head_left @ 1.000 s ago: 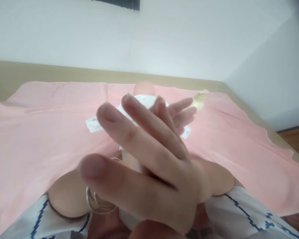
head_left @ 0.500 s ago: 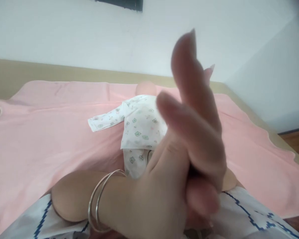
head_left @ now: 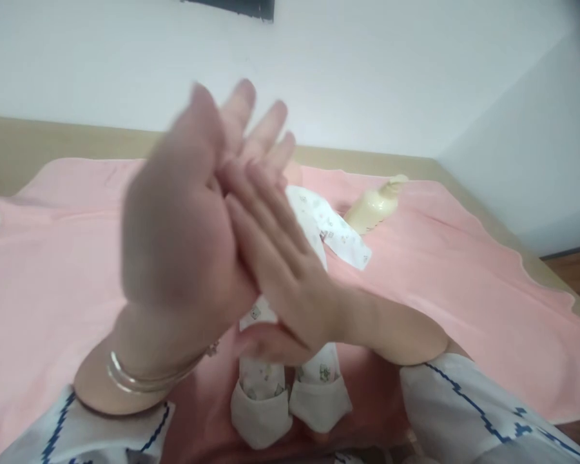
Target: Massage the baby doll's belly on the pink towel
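Two seemingly empty palms meet, left hand (head_left: pixel 183 219) flat against right hand (head_left: pixel 292 283), above a small clothed figure (head_left: pixel 316 222), probably laid legs nearest for easy reach.

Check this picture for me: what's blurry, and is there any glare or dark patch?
In the head view, the left hand is soft and blurred, while the printed sleeve looks clearer; in that same head view, a small glint shows on the bottle, and the top right corner darkens.

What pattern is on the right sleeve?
Dark blue jagged lines on the whitish right sleeve, clearest in the head view.
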`<state>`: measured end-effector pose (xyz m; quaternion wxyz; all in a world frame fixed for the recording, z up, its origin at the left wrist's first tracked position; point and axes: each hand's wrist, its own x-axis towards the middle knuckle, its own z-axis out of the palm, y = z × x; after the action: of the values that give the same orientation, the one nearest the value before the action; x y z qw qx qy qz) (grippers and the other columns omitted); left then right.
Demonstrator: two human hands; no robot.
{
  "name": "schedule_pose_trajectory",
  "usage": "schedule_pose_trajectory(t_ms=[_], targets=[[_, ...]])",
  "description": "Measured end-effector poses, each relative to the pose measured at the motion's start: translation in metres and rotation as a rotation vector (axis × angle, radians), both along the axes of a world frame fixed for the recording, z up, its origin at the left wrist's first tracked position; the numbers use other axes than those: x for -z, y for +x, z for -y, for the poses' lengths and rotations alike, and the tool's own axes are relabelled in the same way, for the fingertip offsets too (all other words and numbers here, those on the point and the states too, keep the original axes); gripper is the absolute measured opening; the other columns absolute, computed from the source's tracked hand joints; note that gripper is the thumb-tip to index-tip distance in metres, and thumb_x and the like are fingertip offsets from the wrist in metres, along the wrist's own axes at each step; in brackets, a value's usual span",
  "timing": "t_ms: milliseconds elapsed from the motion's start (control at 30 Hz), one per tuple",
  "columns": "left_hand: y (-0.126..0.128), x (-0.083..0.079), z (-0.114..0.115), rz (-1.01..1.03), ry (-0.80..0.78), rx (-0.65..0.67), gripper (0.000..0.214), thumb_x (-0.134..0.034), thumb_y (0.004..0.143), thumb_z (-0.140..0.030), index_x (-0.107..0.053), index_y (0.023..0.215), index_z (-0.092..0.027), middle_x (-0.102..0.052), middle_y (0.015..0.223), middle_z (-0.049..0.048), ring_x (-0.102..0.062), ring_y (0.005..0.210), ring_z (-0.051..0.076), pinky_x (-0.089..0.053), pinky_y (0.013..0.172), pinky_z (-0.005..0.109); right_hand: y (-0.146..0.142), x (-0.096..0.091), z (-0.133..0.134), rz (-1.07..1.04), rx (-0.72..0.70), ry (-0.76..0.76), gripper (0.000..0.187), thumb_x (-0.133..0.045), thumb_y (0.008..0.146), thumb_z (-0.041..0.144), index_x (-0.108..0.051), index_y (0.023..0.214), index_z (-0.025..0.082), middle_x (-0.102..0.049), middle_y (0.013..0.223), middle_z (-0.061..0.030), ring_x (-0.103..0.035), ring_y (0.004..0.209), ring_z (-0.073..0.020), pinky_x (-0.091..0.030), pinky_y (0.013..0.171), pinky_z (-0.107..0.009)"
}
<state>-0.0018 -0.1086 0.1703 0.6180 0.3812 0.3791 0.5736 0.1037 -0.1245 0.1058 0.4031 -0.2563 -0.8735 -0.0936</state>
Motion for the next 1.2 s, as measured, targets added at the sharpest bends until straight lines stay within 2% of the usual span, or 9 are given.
schedule_pose_trajectory(t_ms=[100, 167, 300, 400, 533, 667, 833, 1033, 1200], targets=[[-0.004, -0.003, -0.028, -0.005, 0.012, 0.007, 0.043, -0.044, 0.105, -0.047, -0.051, 0.146, -0.038, -0.051, 0.156, -0.0057, -0.028, 0.158, 0.035, -0.037, 0.127, 0.062, 0.002, -0.008, 0.005, 0.183, -0.065, -0.039, 0.065, -0.020, 0.099, 0.055, -0.044, 0.152, 0.026, -0.044, 0.163, 0.0029, -0.018, 0.161, -0.0190, -0.027, 0.134, -0.045], [-0.004, -0.002, -0.040, -0.004, 0.045, 0.018, 0.043, -0.041, 0.105, -0.046, -0.050, 0.147, -0.038, -0.052, 0.155, -0.0055, -0.031, 0.157, 0.034, -0.038, 0.126, 0.062, 0.008, -0.010, -0.001, 0.175, -0.046, -0.036, 0.057, -0.021, 0.100, 0.050, -0.050, 0.147, 0.032, -0.053, 0.156, 0.0067, -0.032, 0.156, -0.0152, -0.029, 0.133, -0.043], [0.006, 0.014, -0.051, 0.017, 0.140, -0.001, 0.036, -0.041, 0.104, -0.029, -0.057, 0.136, -0.027, -0.059, 0.149, -0.0024, -0.046, 0.150, 0.027, -0.037, 0.129, 0.053, 0.019, 0.014, -0.040, -0.165, 0.066, 0.042, 0.056, -0.015, 0.102, 0.031, -0.063, 0.130, 0.025, -0.070, 0.135, 0.0002, -0.059, 0.136, -0.0164, -0.038, 0.126, -0.045], [0.021, 0.045, -0.069, -0.106, 0.216, -0.014, 0.028, -0.048, 0.101, -0.024, -0.063, 0.124, -0.021, -0.062, 0.145, 0.0035, -0.054, 0.143, 0.023, -0.039, 0.129, 0.045, 0.023, 0.044, -0.078, -0.367, 0.118, 0.058, 0.047, -0.023, 0.102, 0.031, -0.066, 0.119, 0.022, -0.076, 0.119, -0.0067, -0.069, 0.119, -0.0211, -0.049, 0.115, -0.049], [0.033, 0.098, -0.109, -0.601, 0.348, -0.231, 0.031, -0.049, 0.093, -0.013, -0.069, 0.117, -0.017, -0.062, 0.147, 0.0077, -0.047, 0.147, 0.026, -0.035, 0.130, 0.046, 0.026, 0.070, -0.109, -0.364, 0.302, -0.253, 0.042, -0.028, 0.100, 0.023, -0.069, 0.112, 0.021, -0.075, 0.116, -0.0096, -0.065, 0.120, -0.0255, -0.041, 0.118, -0.056], [0.029, 0.130, -0.132, -0.818, 0.456, -0.325, 0.034, -0.046, 0.091, -0.012, -0.070, 0.115, -0.016, -0.056, 0.153, 0.0121, -0.044, 0.150, 0.028, -0.033, 0.130, 0.048, 0.028, 0.073, -0.118, -0.262, 0.368, -0.473, 0.039, -0.033, 0.094, 0.015, -0.070, 0.109, 0.018, -0.076, 0.111, -0.0093, -0.066, 0.109, -0.0253, -0.043, 0.114, -0.050], [0.029, 0.143, -0.138, -0.920, 0.449, -0.320, 0.035, -0.040, 0.090, -0.010, -0.072, 0.103, -0.015, -0.068, 0.134, 0.0144, -0.058, 0.136, 0.030, -0.041, 0.124, 0.049, 0.028, 0.071, -0.121, -0.190, 0.411, -0.538, 0.043, -0.035, 0.095, 0.012, -0.071, 0.118, 0.014, -0.075, 0.120, -0.0116, -0.066, 0.111, -0.0243, -0.049, 0.103, -0.037], [0.024, 0.157, -0.131, -0.862, 0.405, -0.289, 0.049, -0.040, 0.096, -0.019, -0.054, 0.143, -0.016, -0.064, 0.144, 0.0145, -0.059, 0.135, 0.028, -0.045, 0.119, 0.046, 0.025, 0.073, -0.117, 0.041, 0.514, -0.504, 0.044, -0.036, 0.101, 0.015, -0.068, 0.130, 0.011, -0.069, 0.137, -0.0131, -0.058, 0.133, -0.0273, -0.042, 0.115, -0.041], [0.009, 0.164, -0.114, -0.945, 0.479, -0.231, 0.039, -0.043, 0.097, -0.027, -0.062, 0.130, -0.018, -0.072, 0.127, 0.0138, -0.068, 0.120, 0.029, -0.054, 0.106, 0.046, 0.021, 0.078, -0.096, 0.158, 0.458, -0.410, 0.052, -0.036, 0.097, 0.012, -0.059, 0.143, 0.009, -0.060, 0.150, -0.0112, -0.050, 0.144, -0.0281, -0.033, 0.125, -0.048]])
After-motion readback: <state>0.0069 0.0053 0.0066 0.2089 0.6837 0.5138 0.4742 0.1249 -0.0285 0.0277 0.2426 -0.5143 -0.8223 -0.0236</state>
